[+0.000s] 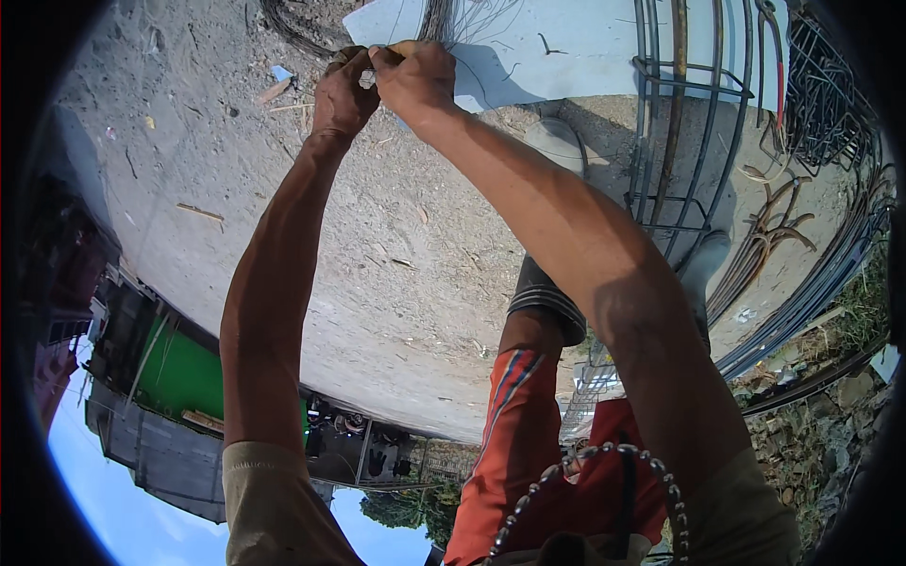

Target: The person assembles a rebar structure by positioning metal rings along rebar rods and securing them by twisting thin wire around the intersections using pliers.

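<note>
Both my hands are stretched far out in front, close together over the ground beside a pale board (585, 57). My left hand (344, 94) has its fingers pinched around a bundle of thin dark wire (439, 19). Right beside it, my right hand (420, 80) is closed on the same bundle, its thumb almost touching the left fingers. One part of the wire curves off to the left of my hands. Straight loose strands fan out beyond the right hand over the board. The stretch between the fingers is mostly hidden.
A rebar cage (679, 85) lies right of my hands, partly over the board. Bent steel pieces (830, 85) are heaped beyond it, with long rods (802, 297) curving along the right. My boots (557, 146) stand on gritty ground near the cage. Wood scraps (200, 213) lie left.
</note>
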{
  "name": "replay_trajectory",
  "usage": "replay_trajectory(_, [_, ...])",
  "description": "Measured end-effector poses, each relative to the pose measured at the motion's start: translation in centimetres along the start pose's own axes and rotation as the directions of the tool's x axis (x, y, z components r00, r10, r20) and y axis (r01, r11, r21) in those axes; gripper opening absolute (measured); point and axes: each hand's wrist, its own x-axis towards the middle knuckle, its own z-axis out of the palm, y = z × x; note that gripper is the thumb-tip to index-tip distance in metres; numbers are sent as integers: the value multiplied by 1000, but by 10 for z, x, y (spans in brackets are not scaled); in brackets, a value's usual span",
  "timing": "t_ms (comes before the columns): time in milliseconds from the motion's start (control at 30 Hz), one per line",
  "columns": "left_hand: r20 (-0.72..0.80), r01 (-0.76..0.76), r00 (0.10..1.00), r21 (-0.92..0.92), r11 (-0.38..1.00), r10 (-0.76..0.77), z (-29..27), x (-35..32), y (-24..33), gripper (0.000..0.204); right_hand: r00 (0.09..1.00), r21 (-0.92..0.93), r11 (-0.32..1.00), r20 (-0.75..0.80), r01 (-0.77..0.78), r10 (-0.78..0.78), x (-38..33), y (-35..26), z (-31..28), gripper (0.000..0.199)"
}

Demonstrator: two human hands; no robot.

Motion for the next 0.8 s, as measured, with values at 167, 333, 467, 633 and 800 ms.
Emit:
replay_trajectory(167, [-77, 77, 995, 112, 991, -69, 15, -6, -9, 20, 968, 803, 542, 219, -249, 120, -3, -10, -20, 31])
replay_trajectory(333, [-225, -47, 973, 16, 999, 49, 24, -19, -29, 16, 929, 690, 624, 304, -368, 211, -82, -44, -238, 32])
replay_trajectory(467, [-126, 112, 986, 45, 993, -106, 17, -16, -18, 20, 824, 386, 727, 274, -567, 497, -209, -28, -418, 24])
replay_trajectory(633, [-260, -119, 961, -70, 990, 97, -19, -18, 146, 52, 822, -130, 834, 144, -536, 551, -306, -43, -451, 14])
replay_trajectory(800, [245, -88, 807, -850, 520, 537, -51, -71, 395, 61, 953, 254, 919, 74, -302, 293, -303, -77, -411, 25])
